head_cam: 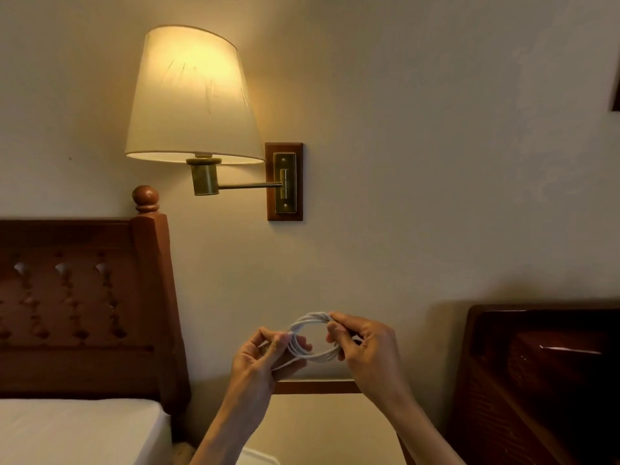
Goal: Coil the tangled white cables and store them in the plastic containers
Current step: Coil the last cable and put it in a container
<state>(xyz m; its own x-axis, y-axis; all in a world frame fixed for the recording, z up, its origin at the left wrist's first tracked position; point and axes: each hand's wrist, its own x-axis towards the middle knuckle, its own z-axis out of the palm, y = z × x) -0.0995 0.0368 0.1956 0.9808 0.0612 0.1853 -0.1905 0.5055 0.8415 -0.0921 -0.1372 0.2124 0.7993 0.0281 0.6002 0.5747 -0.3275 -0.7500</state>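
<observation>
Below the lit wall lamp [191, 95], headboards either side.

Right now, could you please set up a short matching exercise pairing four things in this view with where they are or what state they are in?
Things:
1. white cable
2. wall lamp
3. wooden headboard
4. mattress

Places or states:
A. lit, mounted on the wall
B. bottom left corner
C. coiled in a loop between both hands
D. at left, below the lamp

Pairs: 1-C, 2-A, 3-D, 4-B
</observation>
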